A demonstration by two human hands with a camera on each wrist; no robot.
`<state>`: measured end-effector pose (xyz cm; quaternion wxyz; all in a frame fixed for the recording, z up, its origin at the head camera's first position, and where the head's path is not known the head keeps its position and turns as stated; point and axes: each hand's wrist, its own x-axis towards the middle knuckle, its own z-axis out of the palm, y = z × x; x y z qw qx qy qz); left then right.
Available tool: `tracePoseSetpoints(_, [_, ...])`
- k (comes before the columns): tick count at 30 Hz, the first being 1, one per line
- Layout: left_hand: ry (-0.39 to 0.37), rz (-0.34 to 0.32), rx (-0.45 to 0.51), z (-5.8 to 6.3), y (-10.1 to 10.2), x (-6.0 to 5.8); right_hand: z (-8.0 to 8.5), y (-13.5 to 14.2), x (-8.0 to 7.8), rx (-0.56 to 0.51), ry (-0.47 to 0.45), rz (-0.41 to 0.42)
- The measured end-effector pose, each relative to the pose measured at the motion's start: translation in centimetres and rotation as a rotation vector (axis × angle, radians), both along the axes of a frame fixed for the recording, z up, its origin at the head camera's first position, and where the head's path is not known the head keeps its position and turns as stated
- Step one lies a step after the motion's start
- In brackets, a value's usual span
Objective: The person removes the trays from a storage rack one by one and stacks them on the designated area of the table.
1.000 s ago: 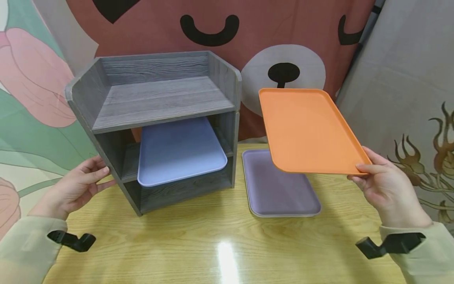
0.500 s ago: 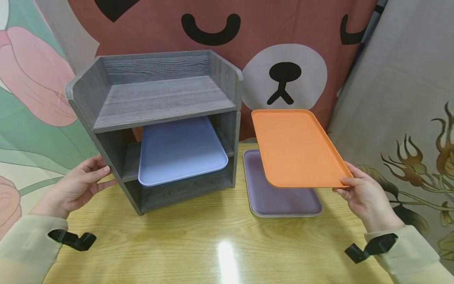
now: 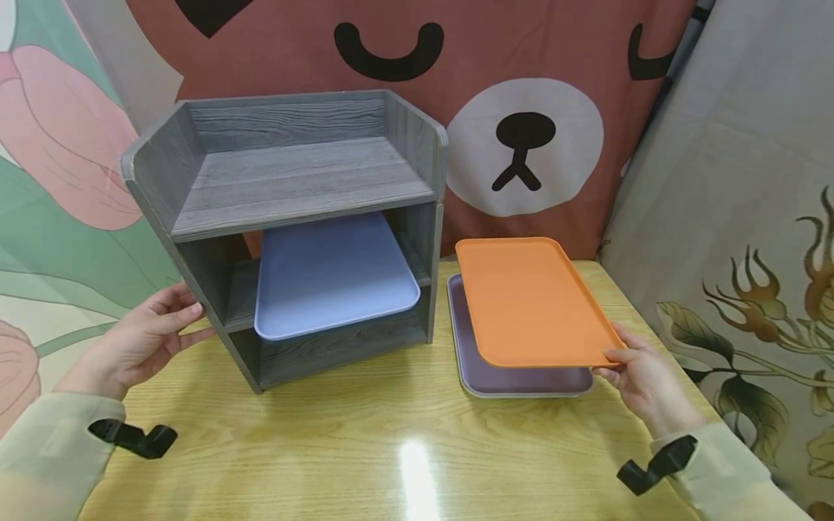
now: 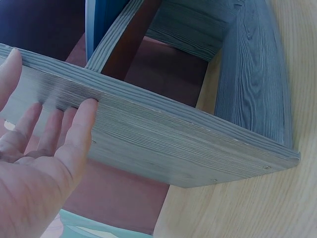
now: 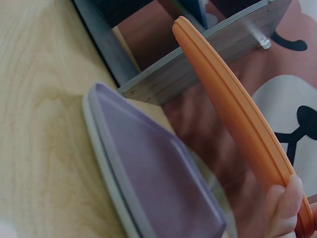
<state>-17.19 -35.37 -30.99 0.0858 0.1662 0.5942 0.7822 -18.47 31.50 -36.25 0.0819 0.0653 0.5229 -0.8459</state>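
Note:
My right hand (image 3: 645, 376) pinches the near right corner of an orange tray (image 3: 534, 304), thumb on top. The tray hovers over a purple tray (image 3: 476, 362), and the right wrist view shows a gap between the two. Under the purple tray (image 5: 148, 163) lies a pale one (image 5: 111, 183), its edge showing. My left hand (image 3: 150, 333) touches the outer left side of a grey wooden shelf unit (image 3: 306, 174); in the left wrist view its fairly straight fingertips (image 4: 89, 106) rest against the panel. A blue tray (image 3: 332, 278) lies on the middle shelf, sticking out at the front.
The shelf unit stands on a light wooden table (image 3: 339, 449), near the back. Behind hangs a cloth with a bear print (image 3: 521, 43); a grey floral curtain (image 3: 736, 217) borders the right side.
My right hand has brought the orange tray down and to the left, closer over the purple tray. The left hand and the blue tray have stayed put.

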Motion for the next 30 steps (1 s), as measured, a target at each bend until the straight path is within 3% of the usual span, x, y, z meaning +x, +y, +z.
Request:
tracePoseSetpoints(13, [0.000, -0.004, 0.007, 0.1, 0.0, 0.0, -2.1, -0.8, -0.5, 0.210, -0.119, -0.022])
tracePoseSetpoints(30, [-0.005, 0.015, -0.015, 0.1, 0.2, 0.1, -3.3, -1.6, -1.2, 0.255, -0.145, -0.026])
